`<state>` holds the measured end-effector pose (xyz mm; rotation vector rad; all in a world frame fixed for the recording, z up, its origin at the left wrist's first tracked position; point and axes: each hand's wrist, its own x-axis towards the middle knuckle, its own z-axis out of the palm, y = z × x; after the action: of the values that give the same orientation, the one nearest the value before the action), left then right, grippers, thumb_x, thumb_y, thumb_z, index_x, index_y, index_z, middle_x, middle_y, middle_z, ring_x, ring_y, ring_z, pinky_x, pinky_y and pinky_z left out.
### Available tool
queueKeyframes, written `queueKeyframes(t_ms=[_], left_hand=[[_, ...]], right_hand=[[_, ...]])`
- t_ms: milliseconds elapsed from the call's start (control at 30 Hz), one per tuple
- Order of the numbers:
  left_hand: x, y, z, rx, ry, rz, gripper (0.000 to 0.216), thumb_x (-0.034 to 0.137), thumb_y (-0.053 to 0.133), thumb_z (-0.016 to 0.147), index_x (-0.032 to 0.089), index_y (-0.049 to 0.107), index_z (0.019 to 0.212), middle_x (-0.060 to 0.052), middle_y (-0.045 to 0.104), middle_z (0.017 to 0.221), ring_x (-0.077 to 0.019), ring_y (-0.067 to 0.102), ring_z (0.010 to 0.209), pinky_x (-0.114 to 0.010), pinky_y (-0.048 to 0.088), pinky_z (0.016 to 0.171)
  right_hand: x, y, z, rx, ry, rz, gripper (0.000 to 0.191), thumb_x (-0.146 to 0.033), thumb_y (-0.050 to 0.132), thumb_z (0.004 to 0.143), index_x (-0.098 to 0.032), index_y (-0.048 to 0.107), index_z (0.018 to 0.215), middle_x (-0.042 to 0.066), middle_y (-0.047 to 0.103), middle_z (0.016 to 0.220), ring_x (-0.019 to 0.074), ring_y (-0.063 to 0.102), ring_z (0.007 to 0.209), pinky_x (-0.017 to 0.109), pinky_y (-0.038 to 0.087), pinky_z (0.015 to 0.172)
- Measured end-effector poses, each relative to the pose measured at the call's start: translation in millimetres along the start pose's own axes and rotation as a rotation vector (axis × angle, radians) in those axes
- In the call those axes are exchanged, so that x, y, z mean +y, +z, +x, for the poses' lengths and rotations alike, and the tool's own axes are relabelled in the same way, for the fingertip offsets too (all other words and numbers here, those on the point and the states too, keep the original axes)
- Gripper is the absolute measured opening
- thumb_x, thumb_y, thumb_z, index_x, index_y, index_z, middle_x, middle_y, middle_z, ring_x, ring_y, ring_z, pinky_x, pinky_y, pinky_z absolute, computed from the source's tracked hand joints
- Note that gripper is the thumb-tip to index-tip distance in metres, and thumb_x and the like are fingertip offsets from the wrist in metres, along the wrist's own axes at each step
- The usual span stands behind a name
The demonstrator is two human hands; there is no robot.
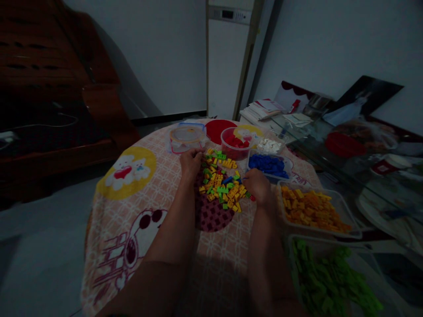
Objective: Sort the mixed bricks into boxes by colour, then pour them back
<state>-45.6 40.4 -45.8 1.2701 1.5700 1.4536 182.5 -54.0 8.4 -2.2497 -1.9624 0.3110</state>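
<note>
Bricks point(217, 180) lie loose in a mixed pile at the middle of the tabletop point(211, 251), between the two hands; yellow and green prevail, with a few blue and red.

Left hand point(191, 163): at the pile's left edge, fingers bent and narrow; whether a brick is between them cannot be told. Right hand point(258, 185): at the pile's right edge, fingers curled; a blue bit shows at the fingertips, but a grip cannot be confirmed.

Recommended handling: work from the pile's edge inward. Pinch each brick across its flat sides, and part overlapping bricks before lifting. Hold the right wrist high enough to pass the bins beside it. In this dim light, look before closing on a brick.

Beyond the pile stands the red tub point(233, 152), with white bricks point(269, 145) to its right. Toward the person follow the blue bin point(288, 165), the yellow bin point(348, 211) and the green bin point(361, 262). A lidded box point(187, 134) sits past the left hand, near a red disc point(220, 131).

Markings: the cup point(391, 164) at far right carries a red patch, illegible. Papers point(264, 109) show no readable text. No brand can be made out.
</note>
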Motion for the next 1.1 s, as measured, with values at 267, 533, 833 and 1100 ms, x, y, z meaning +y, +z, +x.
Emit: queueKeyframes(t_ms=[267, 533, 833, 1100], left_hand=[[-2, 5, -3, -0.002, -0.031, 0.008, 0.026, 0.021, 0.058, 0.075, 0.015, 0.077, 0.092, -0.002, 0.073, 0.070, -0.0154, 0.067, 0.063, -0.024, 0.052, 0.064], [-5, 8, -3, -0.013, -0.038, 0.044, 0.026, 0.019, 0.058, 0.074, 0.015, 0.078, 0.090, -0.001, 0.073, 0.069, -0.0150, 0.066, 0.062, -0.024, 0.051, 0.063], [-5, 11, -1, -0.052, -0.089, -0.031, 0.025, 0.020, 0.059, 0.074, 0.014, 0.077, 0.091, -0.002, 0.073, 0.071, -0.0140, 0.066, 0.061, -0.022, 0.051, 0.060], [-3, 12, -3, -0.081, -0.099, -0.081, 0.024, 0.020, 0.058, 0.075, 0.014, 0.075, 0.089, -0.002, 0.073, 0.071, -0.0137, 0.066, 0.061, -0.023, 0.051, 0.061]], right_hand=[[27, -1, 20, 0.459, 0.052, 0.506, 0.030, -0.028, 0.055, 0.084, -0.016, 0.078, 0.099, 0.007, 0.076, 0.076, 0.0214, 0.071, 0.077, 0.030, 0.055, 0.075], [50, 3, 23, 0.603, 0.217, 0.736, 0.041, -0.028, 0.052, 0.082, -0.009, 0.072, 0.113, 0.009, 0.073, 0.074, 0.0202, 0.067, 0.056, 0.032, 0.056, 0.061], [2, 9, 16, 0.352, -0.086, 0.624, 0.029, -0.025, 0.053, 0.085, -0.017, 0.078, 0.098, 0.005, 0.077, 0.081, 0.0205, 0.073, 0.079, 0.029, 0.056, 0.075], [-30, 20, 5, 0.025, -0.198, 0.156, 0.025, -0.014, 0.062, 0.084, -0.021, 0.078, 0.101, 0.008, 0.077, 0.108, 0.0213, 0.070, 0.104, 0.026, 0.049, 0.090]])
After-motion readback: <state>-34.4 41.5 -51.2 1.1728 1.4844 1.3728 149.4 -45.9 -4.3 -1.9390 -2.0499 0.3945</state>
